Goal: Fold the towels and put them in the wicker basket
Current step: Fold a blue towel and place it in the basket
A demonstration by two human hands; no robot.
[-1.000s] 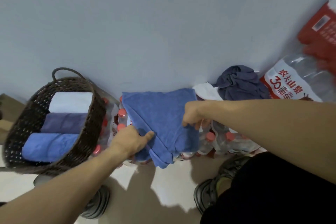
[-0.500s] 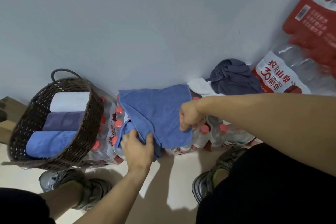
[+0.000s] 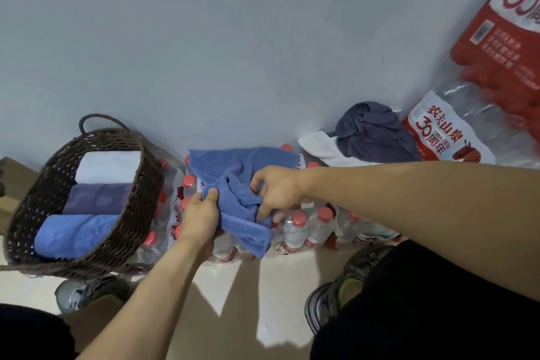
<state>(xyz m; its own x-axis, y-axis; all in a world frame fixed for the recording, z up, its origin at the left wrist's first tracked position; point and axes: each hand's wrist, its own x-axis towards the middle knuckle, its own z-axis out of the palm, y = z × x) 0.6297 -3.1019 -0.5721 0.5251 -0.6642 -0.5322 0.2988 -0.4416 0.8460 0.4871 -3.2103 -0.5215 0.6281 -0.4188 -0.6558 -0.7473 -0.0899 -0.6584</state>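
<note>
A blue towel [image 3: 233, 166] lies bunched on shrink-wrapped packs of water bottles [image 3: 306, 225]. My left hand [image 3: 201, 216] grips its left fold with the thumb on top. My right hand [image 3: 277, 190] pinches the crumpled middle of the same towel from the right. A dark wicker basket [image 3: 140, 199] stands to the left and holds three rolled towels: white [image 3: 108, 165], purple [image 3: 96, 197] and blue [image 3: 76, 232]. A crumpled dark grey towel [image 3: 374, 131] and a white towel [image 3: 321, 145] lie on the packs at the right.
A grey wall rises right behind the packs. Large water bottle packs with red labels [image 3: 455, 131] lean in the right corner. My shoes [image 3: 327, 304] stand on the pale floor below, and a cardboard box [image 3: 11, 172] sits at the far left.
The flat blue towel has been gathered inward. My left hand moved up onto its left fold, and my right hand shifted left into the crumpled middle.
</note>
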